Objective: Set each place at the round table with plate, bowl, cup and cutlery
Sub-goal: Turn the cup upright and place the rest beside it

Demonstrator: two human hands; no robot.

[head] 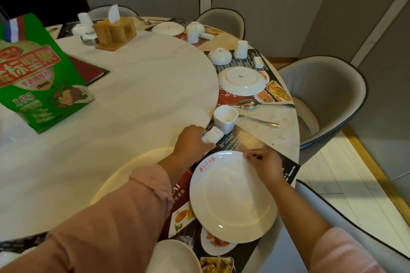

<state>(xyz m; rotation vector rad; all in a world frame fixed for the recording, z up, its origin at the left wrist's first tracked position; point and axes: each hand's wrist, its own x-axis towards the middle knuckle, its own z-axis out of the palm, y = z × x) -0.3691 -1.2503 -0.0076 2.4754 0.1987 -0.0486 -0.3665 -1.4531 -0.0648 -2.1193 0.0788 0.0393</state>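
Left hand: the left hand (192,142) comes in from 7 o'clock in a pink sleeve, fingers curled round a small white ceramic rest (213,136).
Right hand: the right hand (264,164) comes in from 5 o'clock, thumb and fingertips pinching the far rim of the round white plate with a red logo (233,198).
Plate: face up on the dark printed paper placemat (245,141), at 5 o'clock in the view; whether it lies flat or is lifted cannot be told.
Cup: a white ceramic cup (225,119) stands upright at 12 o'clock from the plate, the rest just beside its base.
Cutlery: two steel spoons, one (263,104) and another (259,120), lie at 3 o'clock from the cup.
Next place: at 2 o'clock, an upturned white plate (241,81), an upturned white bowl (220,56) and an inverted white cup (241,49).
Table: the round marble table (286,137) carries a white turntable (133,77).
On the turntable: a green snack bag (37,77) at 9 o'clock, a wooden tissue box (115,32) at 11 o'clock.
Seat: a grey padded chair (326,95) at 3 o'clock.
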